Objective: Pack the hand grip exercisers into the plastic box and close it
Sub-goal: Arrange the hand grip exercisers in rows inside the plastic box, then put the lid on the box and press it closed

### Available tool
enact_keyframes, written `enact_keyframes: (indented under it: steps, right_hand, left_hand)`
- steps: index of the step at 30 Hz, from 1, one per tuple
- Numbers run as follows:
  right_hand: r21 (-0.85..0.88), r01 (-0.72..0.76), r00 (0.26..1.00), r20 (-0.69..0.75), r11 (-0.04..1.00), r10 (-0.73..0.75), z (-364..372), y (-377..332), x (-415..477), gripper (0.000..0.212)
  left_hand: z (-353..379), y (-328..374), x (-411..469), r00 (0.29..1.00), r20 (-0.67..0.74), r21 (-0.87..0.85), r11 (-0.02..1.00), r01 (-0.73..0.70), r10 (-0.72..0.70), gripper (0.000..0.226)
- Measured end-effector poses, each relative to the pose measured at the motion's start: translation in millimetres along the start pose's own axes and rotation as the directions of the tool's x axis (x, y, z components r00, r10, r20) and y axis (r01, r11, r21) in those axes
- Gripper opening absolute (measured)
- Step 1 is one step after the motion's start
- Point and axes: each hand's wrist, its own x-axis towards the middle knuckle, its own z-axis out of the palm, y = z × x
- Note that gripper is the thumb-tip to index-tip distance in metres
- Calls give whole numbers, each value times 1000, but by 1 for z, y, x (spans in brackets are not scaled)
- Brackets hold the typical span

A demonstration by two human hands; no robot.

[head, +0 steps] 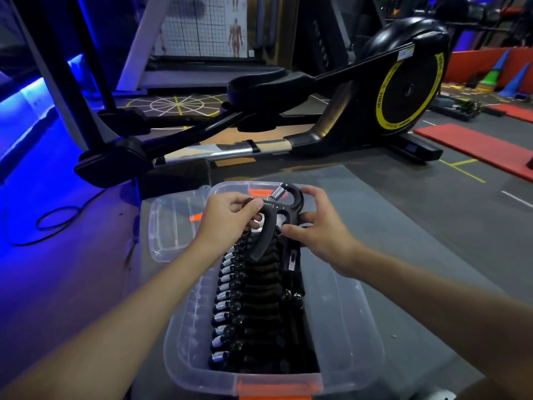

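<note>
A clear plastic box (pixel 184 336) with orange latches stands on the grey floor in front of me. Inside it, several black hand grip exercisers (pixel 253 307) with silver springs lie packed in a row. Over the far end of the box I hold one more black exerciser (pixel 271 223), its spring end pointing away from me. My left hand (pixel 227 217) pinches its top and left handle. My right hand (pixel 317 226) holds its right side, with fingertips on the frame.
The box's clear lid (pixel 170 223) lies on the floor to the left of the box. A black elliptical trainer (pixel 259 116) stands just beyond. A black cable (pixel 49 223) loops on the floor at left. Red mats (pixel 476 145) lie at right.
</note>
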Motion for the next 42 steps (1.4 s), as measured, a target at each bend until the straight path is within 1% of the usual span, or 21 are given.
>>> enact_keyframes:
  steps: [1, 2, 4, 6, 8, 11, 13, 16, 19, 22, 26, 30, 32, 33, 34, 35, 36, 37, 38, 40, 42]
  right_hand:
    - [-9, -5, 1000, -9, 1000, 5, 5, 2, 1, 67]
    - [-32, -22, 1000, -17, 999, 21, 9, 5, 3, 65]
    - [-97, -92, 996, -29, 991, 90, 14, 16, 8, 63]
    - [-190, -170, 985, -26, 967, 168, 19, 29, 12, 64]
    - [-289, -225, 973, -21, 931, 229, 24, 42, 14, 65]
    - [-400, -251, 964, -21, 882, 265, 30, 53, 13, 56]
    - [-413, -261, 961, -21, 872, 277, 33, 58, 12, 55]
    - [-375, -283, 951, 13, 883, 310, 35, 70, 11, 67]
    - [-391, -281, 933, 103, 877, 345, 33, 77, 7, 81]
    - [-378, -308, 918, 123, 873, 377, 29, 81, 5, 85]
    - [-416, -292, 908, 162, 861, 386, 28, 78, 0, 95]
    - [-467, -219, 920, 193, 857, 340, 27, 72, -5, 97]
    - [-507, -97, 961, 176, 856, 213, 25, 59, -11, 90]
    - [-550, 7, 984, 153, 835, 92, 21, 51, -15, 84]
    - [-626, 111, 992, 119, 772, -47, 16, 42, -19, 77]
    - [-730, 182, 981, 87, 659, -175, 9, 35, -23, 71]
    - [-821, 197, 964, 63, 536, -258, 1, 33, -25, 69]
    - [-878, 163, 962, 40, 450, -272, -8, 34, -27, 70]
    - [-894, 101, 976, 5, 436, -216, -16, 37, -30, 74]
    - [-829, 26, 997, -22, 559, -79, -26, 47, -34, 83]
    - [-734, 77, 996, 29, 675, -82, -30, 55, -37, 89]
  left_hand:
    - [-5, -6, 3, 1000, 6, 142, 989, -29, 28, 9]
    - [-11, -12, 6, 997, 23, 311, 947, -78, 74, 11]
    - [-25, -16, 8, 985, 71, 584, 794, -170, 158, 18]
    - [-35, -19, 6, 972, 118, 694, 684, -226, 202, 22]
    - [-39, -24, 1, 969, 149, 737, 631, -242, 198, 25]
    - [-39, -36, -7, 973, 161, 721, 653, -230, 166, 21]
    - [-39, -40, -8, 977, 144, 699, 682, -215, 160, 18]
    - [-38, -41, -7, 977, 124, 703, 680, -210, 174, 16]
    - [-37, -40, -7, 975, 132, 706, 673, -219, 178, 17]
    - [-38, -39, -7, 977, 132, 703, 679, -211, 167, 19]
    - [-39, -38, -9, 978, 142, 688, 695, -209, 153, 27]
    - [-40, -37, -10, 978, 141, 657, 724, -208, 153, 30]
    - [-41, -37, -11, 976, 139, 622, 752, -219, 169, 24]
    - [-42, -37, -12, 975, 148, 599, 769, -222, 166, 18]
    - [-42, -36, -14, 974, 165, 577, 785, -224, 156, 15]
    - [-43, -36, -16, 971, 186, 558, 798, -229, 148, 13]
    - [-44, -37, -19, 969, 202, 538, 811, -231, 142, 13]
    - [-44, -38, -21, 968, 209, 516, 825, -230, 139, 13]
    - [-44, -39, -24, 969, 209, 495, 840, -223, 134, 13]
    - [-43, -39, -27, 972, 202, 461, 864, -204, 121, 14]
    - [-41, -38, -28, 976, 185, 408, 895, -184, 116, 22]
